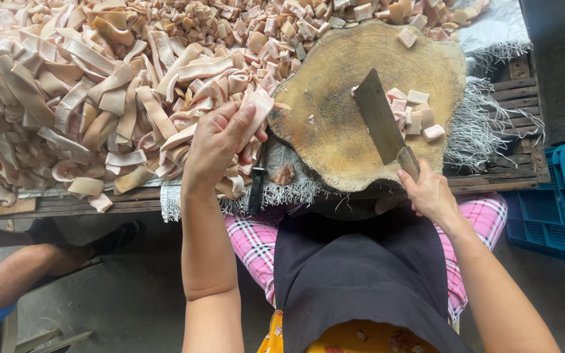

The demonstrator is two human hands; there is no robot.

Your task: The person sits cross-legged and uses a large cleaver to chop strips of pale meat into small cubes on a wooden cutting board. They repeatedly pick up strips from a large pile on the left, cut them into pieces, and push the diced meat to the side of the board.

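Over at the left edge of the wooden pallet table (511, 85), the heap of pale skin strips (67, 85) is sprawling wide, and some strips are hanging over the near edge, so a tug could be dragging loose ones onto the floor. Your left hand (216, 140) is closing around a bundle of strips (246, 117), fingers curled and thumb pressing on top, right at the left rim of the round chopping block (361, 111). That bundle is looking slick and uneven; it could be sliding apart as you are lifting it.

Moving right, your right hand (426, 189) is gripping the cleaver (380, 117) by its handle, blade resting flat across the block's right half, beside a small cluster of cut cubes (413, 114). Those cubes are sitting near the block's right rim and could be getting knocked off. Your left fingers could be landing under the blade's path.
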